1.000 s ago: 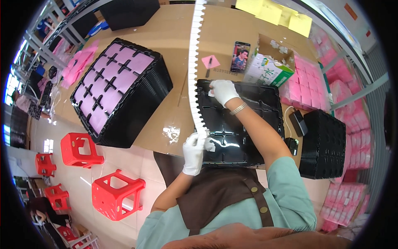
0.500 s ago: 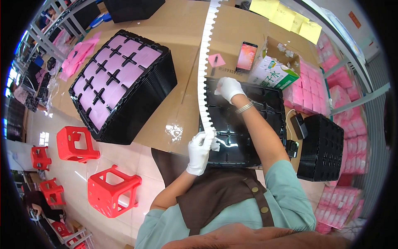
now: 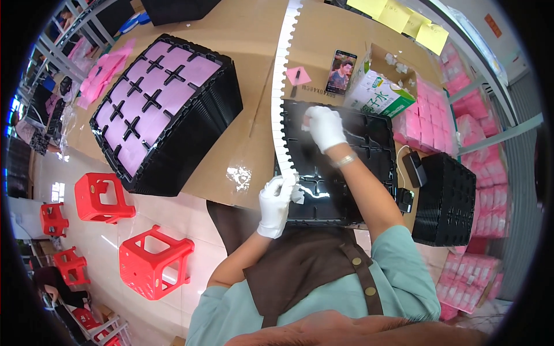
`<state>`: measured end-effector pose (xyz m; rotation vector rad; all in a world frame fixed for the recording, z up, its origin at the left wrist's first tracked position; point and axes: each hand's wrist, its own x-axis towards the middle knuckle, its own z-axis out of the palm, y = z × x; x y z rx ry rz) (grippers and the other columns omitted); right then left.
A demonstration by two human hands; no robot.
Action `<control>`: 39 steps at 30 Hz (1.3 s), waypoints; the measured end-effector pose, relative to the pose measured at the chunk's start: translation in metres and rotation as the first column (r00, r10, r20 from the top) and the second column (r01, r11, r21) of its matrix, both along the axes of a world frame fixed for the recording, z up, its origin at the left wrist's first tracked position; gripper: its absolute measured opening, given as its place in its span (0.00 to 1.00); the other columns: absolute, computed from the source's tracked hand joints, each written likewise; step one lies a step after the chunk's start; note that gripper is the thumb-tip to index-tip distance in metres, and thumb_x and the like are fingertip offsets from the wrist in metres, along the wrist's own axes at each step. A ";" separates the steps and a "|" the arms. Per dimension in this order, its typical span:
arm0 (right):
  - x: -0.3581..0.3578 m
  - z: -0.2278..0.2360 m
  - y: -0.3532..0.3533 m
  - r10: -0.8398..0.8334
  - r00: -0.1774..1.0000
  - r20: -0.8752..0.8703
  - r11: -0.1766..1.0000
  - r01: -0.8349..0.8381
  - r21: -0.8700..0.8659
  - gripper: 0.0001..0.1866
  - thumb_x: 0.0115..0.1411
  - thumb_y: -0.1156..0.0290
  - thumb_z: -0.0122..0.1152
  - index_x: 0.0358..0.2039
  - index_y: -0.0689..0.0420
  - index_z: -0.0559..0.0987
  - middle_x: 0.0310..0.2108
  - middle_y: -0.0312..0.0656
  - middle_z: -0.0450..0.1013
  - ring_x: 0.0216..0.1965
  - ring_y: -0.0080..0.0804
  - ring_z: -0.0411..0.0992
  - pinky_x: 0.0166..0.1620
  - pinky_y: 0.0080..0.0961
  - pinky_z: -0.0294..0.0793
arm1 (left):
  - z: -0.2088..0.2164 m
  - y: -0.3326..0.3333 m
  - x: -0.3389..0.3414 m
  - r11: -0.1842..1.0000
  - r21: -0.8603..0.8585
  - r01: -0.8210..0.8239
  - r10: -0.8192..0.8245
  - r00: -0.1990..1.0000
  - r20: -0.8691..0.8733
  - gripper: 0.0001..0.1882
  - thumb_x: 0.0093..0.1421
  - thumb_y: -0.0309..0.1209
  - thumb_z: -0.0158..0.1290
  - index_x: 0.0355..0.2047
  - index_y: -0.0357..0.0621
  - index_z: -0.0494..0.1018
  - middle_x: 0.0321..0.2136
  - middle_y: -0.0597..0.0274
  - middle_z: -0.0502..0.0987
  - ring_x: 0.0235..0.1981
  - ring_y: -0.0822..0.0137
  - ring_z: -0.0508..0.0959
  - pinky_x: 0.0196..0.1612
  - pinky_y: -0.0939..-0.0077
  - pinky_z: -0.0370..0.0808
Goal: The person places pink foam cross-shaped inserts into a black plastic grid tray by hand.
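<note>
My left hand (image 3: 273, 206), in a white glove, pinches the near end of a long white strip (image 3: 280, 86) with a notched right edge. A crumpled white scrap (image 3: 298, 194) sticks out beside its fingers. The strip runs away from me to the far edge of the table, along the left side of a glossy black plastic tray (image 3: 349, 199). Above the tray's far left part is my right hand (image 3: 326, 128), also gloved, its fingers closed. Something small and pale shows at its fingertips, too small to make out.
Left stands a tall stack of black trays (image 3: 196, 132) with lilac pieces on top. Beyond the tray are a phone (image 3: 341, 72), a pen (image 3: 297, 75) on pink paper and an open carton (image 3: 381, 86). Pink packs (image 3: 424, 115) and another black stack (image 3: 444, 202) stand right. Red stools (image 3: 154, 262) are on the floor.
My right hand has shifted a little right and toward me over the tray. My left hand keeps its pinch on the strip. The phone's screen shows a different picture.
</note>
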<state>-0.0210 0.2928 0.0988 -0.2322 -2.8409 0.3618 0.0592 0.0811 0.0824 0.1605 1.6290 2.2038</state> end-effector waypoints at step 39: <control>0.033 0.095 0.164 -0.515 0.712 -0.478 0.853 0.372 -0.366 0.07 0.53 0.75 0.52 0.28 0.59 0.79 0.28 0.48 0.75 0.29 0.39 0.75 0.38 0.31 0.73 | 0.176 -0.054 0.001 0.617 0.181 0.766 -0.453 0.534 -0.714 0.15 0.60 0.35 0.53 0.31 0.33 0.79 0.31 0.57 0.69 0.32 0.60 0.71 0.31 0.70 0.69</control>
